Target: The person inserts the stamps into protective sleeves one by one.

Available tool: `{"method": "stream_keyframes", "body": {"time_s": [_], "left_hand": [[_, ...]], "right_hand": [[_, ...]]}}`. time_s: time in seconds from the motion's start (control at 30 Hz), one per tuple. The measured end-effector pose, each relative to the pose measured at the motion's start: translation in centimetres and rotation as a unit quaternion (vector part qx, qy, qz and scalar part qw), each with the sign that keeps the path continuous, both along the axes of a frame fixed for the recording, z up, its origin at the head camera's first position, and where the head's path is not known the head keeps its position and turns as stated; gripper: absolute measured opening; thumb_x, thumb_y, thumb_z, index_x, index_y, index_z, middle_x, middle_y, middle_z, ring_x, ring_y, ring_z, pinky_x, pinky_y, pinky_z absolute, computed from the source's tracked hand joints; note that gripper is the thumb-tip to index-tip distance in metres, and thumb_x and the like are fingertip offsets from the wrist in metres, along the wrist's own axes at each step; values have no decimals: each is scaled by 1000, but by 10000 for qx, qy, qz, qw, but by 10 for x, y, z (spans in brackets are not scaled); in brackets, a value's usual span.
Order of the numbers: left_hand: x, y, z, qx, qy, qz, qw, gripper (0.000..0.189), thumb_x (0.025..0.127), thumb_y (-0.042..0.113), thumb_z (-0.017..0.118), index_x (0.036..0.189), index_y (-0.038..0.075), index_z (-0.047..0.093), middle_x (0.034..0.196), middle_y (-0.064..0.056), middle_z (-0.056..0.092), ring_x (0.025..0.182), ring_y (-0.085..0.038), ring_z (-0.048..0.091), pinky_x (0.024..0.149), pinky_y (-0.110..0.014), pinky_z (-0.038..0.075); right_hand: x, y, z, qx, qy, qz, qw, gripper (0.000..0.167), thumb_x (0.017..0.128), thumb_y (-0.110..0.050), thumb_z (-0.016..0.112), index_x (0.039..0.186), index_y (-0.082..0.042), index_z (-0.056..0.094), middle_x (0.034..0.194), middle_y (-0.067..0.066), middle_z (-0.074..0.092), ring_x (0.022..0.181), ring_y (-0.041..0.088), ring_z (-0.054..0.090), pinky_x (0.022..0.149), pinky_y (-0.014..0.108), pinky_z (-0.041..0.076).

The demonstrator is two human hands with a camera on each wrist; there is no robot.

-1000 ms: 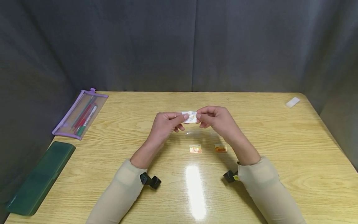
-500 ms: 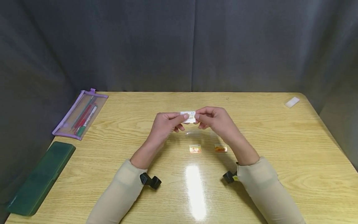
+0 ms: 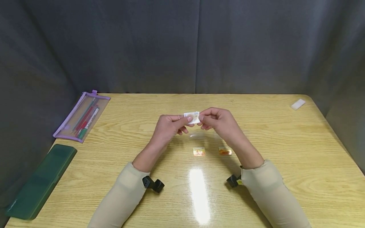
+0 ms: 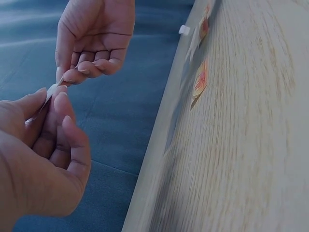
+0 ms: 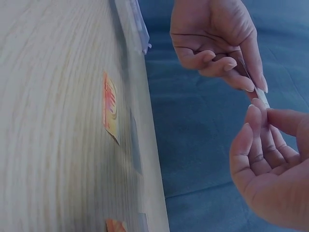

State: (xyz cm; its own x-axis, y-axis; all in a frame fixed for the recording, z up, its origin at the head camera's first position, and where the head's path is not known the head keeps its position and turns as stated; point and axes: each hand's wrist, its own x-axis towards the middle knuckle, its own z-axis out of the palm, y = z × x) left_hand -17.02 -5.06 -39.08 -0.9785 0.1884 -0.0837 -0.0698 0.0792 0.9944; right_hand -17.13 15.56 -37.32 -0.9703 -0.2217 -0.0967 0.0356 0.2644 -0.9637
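Observation:
A small white printed slip [image 3: 195, 117], like a card or label, is held above the table between both hands. My left hand [image 3: 169, 128] pinches its left end between thumb and fingers. At its right edge, my right hand [image 3: 221, 123] pinches with thumb and index finger. The wrist views show the slip edge-on, mostly covered by fingertips. Below the hands lie two small orange-and-yellow printed pieces, one to the left [image 3: 199, 151] and one to the right [image 3: 225, 151]. Faint clear plastic film [image 3: 196, 136] lies just behind them.
On the left of the wooden table [image 3: 159, 196] are a purple-edged mesh pouch [image 3: 68, 115] holding pens and a dark green case [image 3: 42, 182]. A small white block [image 3: 298, 104] sits at the far right corner. Dark curtains enclose the back and sides.
The white slip has shifted slightly left and tilted, its right end now a little higher. My right hand moved slightly left with it. The pieces on the table stayed put.

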Motion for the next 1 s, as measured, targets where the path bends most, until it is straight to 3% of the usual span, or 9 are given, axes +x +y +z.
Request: {"method": "stream_keyframes", "body": {"time_s": [0.13,0.3,0.43,0.7,1.0], "left_hand": [[0,0,1,-3,-23,-44,10000,29,94,28,75,99,-1,80,77,2,78,61,-10,65,65,-32,55],[0,0,1,-39,-56,-156,9999,29,93,28,75,101,1,80,82,-6,78,61,-10,65,64,-28,54],[0,-1,0,-59,-89,-235,9997,27,94,28,75,101,3,81,80,-3,78,61,-11,64,64,-27,54],[-2,0,-5,-101,-121,-299,9994,28,93,31,75,97,3,81,77,3,77,61,-12,65,64,-26,53],[-1,-1,-2,-183,-83,-336,9992,28,93,31,74,99,5,81,77,3,77,62,-12,65,64,-27,54]], "right_hand": [[0,1,0,-48,-36,79,10000,20,102,-17,61,112,-2,70,97,11,73,81,16,69,79,30,58],[0,3,2,-39,-173,214,9996,23,101,-16,61,117,-1,69,99,2,71,81,15,69,79,30,58],[0,4,4,47,-247,265,9993,23,100,-15,62,116,-1,70,100,3,71,83,15,68,80,30,58],[1,5,4,331,-312,159,9988,20,98,-19,66,109,-5,73,91,1,71,86,20,66,89,45,56],[2,3,4,352,-368,191,9985,19,97,-22,68,109,-7,72,95,4,70,89,26,65,89,46,54]]}}
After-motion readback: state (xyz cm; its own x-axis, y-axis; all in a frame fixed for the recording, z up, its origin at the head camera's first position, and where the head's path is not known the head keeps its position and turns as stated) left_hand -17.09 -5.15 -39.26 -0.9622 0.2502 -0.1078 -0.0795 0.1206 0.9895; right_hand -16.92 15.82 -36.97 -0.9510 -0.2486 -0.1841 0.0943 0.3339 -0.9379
